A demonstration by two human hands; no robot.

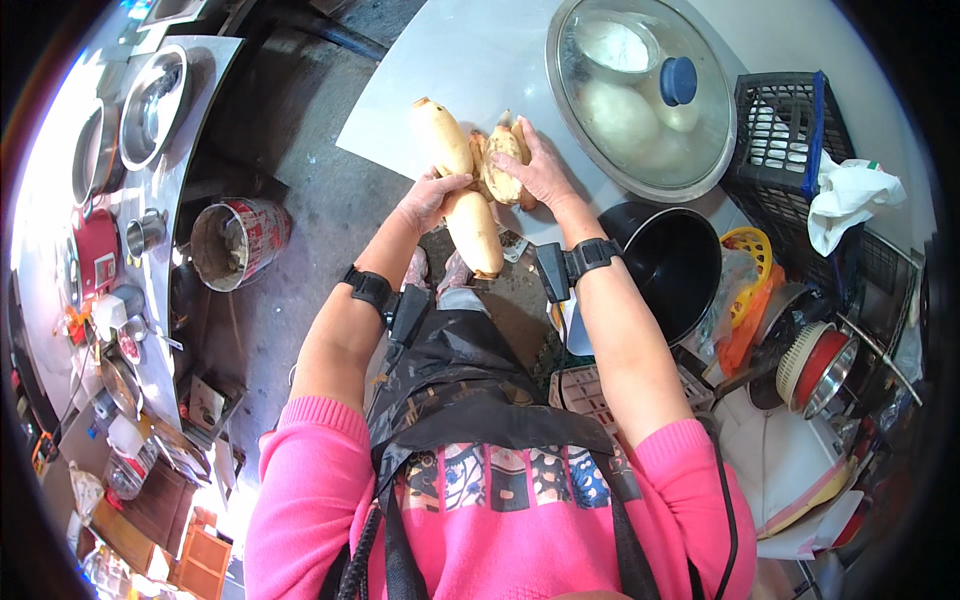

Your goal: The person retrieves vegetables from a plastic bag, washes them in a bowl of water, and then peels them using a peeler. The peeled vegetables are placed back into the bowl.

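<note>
My left hand (pixel 430 197) is closed around the narrow joint of a long, pale lotus root (pixel 473 236); one plump segment sticks out above the grip, another below. Against its right side lie shorter lotus root pieces (pixel 503 152), blotched brown and yellow. My right hand (pixel 540 170) clasps these from the right, thumb across the front one. The roots are at the near edge of a pale table (pixel 440 60), the long one's lower end reaching past it. Right of them, a large round vessel under a glass lid (pixel 640 150) with a blue knob holds pale rounded things, blurred by the glass.
Near my right forearm stands a deep black pot (pixel 672 265). Beyond it are a black plastic crate (pixel 778 130), a white bag (pixel 850 200) and a yellow basket (pixel 750 262). To the left, a dirty bucket (pixel 240 243) sits beside a metal-topped table (pixel 205 85) with basins.
</note>
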